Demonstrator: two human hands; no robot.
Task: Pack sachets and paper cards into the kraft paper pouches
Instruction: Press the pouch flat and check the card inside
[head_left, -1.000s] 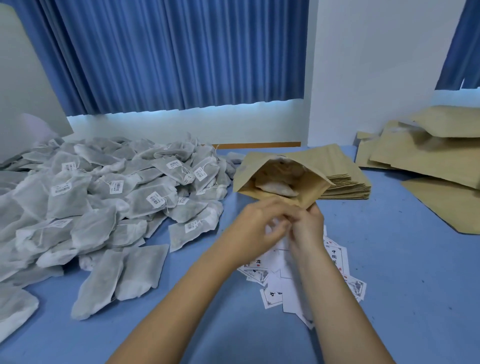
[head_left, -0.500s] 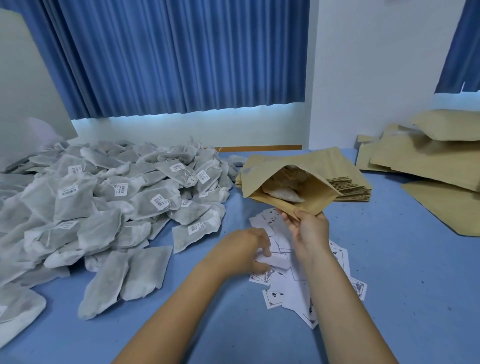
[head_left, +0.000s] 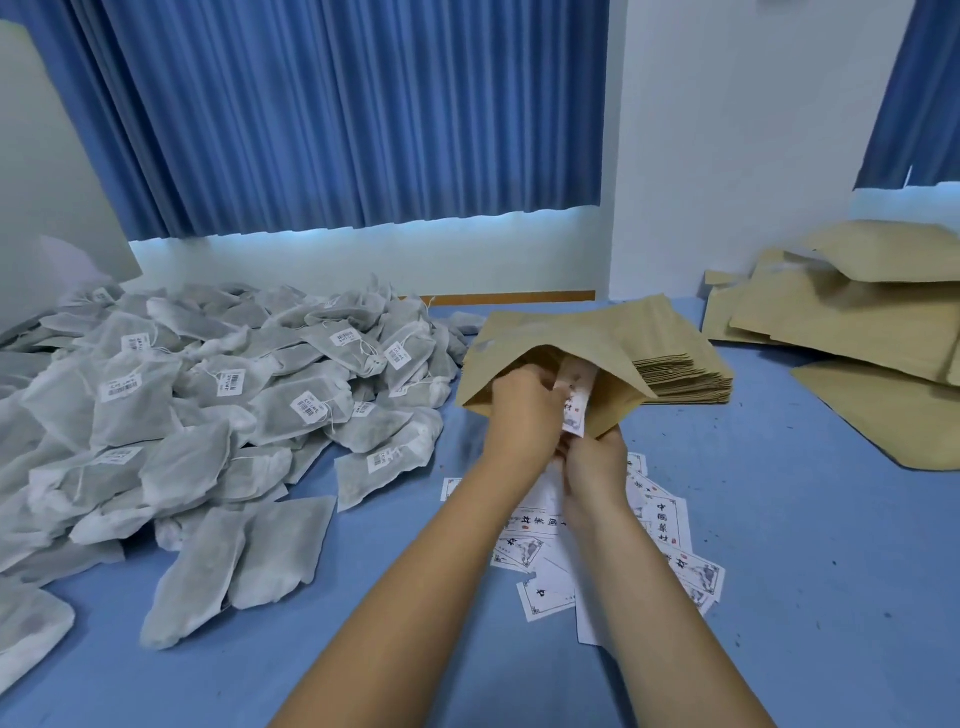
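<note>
Head view, left hand (head_left: 522, 413) pinching card (head_left: 577, 397), right hand (head_left: 592, 467) gripping pouch (head_left: 582, 330)

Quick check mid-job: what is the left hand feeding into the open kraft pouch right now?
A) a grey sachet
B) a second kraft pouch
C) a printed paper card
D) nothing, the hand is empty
C: the left hand pinches a white printed card that sits partway inside the mouth of the open pouch, while the right hand grips the pouch's near edge.
</note>
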